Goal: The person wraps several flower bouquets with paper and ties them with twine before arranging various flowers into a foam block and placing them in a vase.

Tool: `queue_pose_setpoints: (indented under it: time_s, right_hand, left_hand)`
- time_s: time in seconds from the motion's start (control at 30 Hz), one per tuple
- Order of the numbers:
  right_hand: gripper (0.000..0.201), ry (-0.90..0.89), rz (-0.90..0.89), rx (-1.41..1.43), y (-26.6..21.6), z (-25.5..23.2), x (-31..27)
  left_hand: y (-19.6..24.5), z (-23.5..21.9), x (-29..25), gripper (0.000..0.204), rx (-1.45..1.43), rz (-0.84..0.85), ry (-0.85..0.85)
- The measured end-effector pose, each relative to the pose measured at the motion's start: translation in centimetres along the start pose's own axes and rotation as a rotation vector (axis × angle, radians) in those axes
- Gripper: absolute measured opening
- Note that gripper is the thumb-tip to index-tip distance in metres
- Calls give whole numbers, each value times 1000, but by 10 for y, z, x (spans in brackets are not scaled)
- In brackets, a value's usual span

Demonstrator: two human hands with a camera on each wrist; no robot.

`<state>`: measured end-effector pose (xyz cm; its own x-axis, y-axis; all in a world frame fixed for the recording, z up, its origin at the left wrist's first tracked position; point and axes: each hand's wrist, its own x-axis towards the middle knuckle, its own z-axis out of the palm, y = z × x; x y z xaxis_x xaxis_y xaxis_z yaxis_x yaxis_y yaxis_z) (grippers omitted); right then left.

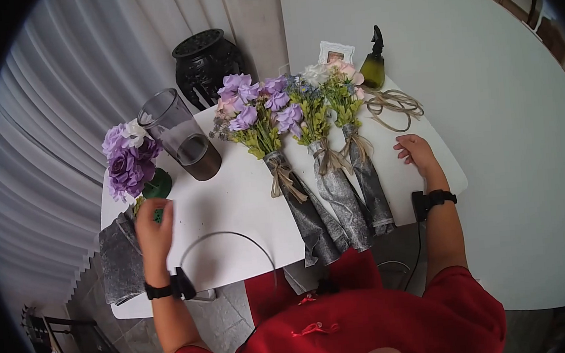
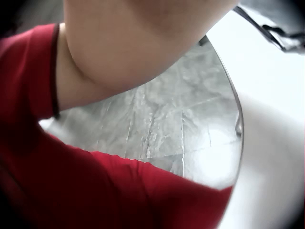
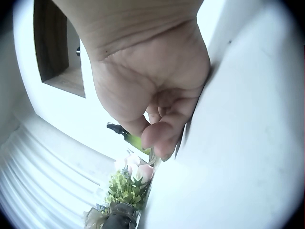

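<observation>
My left hand (image 1: 154,226) rests at the left of the white table, over the edge of a dark grey wrapping sheet (image 1: 121,262) and beside a small green piece with holes (image 1: 158,215). It holds nothing that shows. Purple and white artificial flowers (image 1: 127,163) and a dark green roll (image 1: 158,185) lie just beyond it. On the right, my right hand (image 1: 414,151) lies on its side on the tabletop, its fingers (image 3: 162,135) loosely curled around nothing. Left of it are three bouquets (image 1: 340,185) wrapped in grey paper, each tied with a twine bow. The left wrist view misses the left hand.
A tall glass vase (image 1: 183,134) with a dark base stands at the back left. Behind the bouquets are a white photo frame (image 1: 336,51), a green spray bottle (image 1: 373,70) and a coil of cord (image 1: 393,108). A black carved stool (image 1: 207,66) stands by the curtain.
</observation>
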<state>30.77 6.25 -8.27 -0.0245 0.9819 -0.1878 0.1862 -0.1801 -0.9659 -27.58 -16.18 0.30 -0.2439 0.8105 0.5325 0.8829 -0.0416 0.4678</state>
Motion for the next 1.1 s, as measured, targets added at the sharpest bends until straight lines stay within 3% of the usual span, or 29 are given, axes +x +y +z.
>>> queue_pose_setpoints:
  time_s: [0.1,0.17,0.33,0.47,0.53,0.57,0.63,0.7,0.77,0.83,0.9,0.93,1.03,1.1]
  right_hand:
    - [29,-9,11,21,0,1,2]
    - [26,4,38,17,-1,2,-1]
    - [25,-2,40,12,2,0,3]
    - [24,2,62,-137,-9,9,0]
    - [22,-32,70,-228,-19,17,-2]
    - [21,-66,77,-312,-23,22,-3]
    - [21,-64,41,-325,-33,37,-6]
    - [21,-55,3,-341,-44,49,-10]
    - [27,21,-144,-385,-52,63,-14]
    - [35,34,-229,-512,-54,72,-12]
    - [47,125,-372,-677,-57,87,-15]
    - [64,89,-299,-700,-60,92,-16]
    - [77,109,-224,-874,-60,111,-21]
    - [80,77,-201,-908,-59,117,-24]
  left_hand:
    - [44,51,5,11,-678,-163,-229]
    - [63,92,9,10,-545,-64,-245]
    - [100,166,18,10,-751,-158,-264]
    - [136,176,19,15,-782,-205,-305]
    - [151,181,20,13,-659,-8,-242]
    - [156,184,20,13,-663,-11,-239]
    - [163,186,22,10,-504,217,-126]
    - [159,191,17,8,-505,210,-137]
    - [145,191,14,8,-438,368,25]
    - [132,187,19,10,-544,277,-39]
    - [128,188,23,12,-638,227,58]
    - [127,188,23,12,-639,227,62]
    - [126,195,20,11,-658,208,42]
    - [126,196,17,11,-611,322,-17]
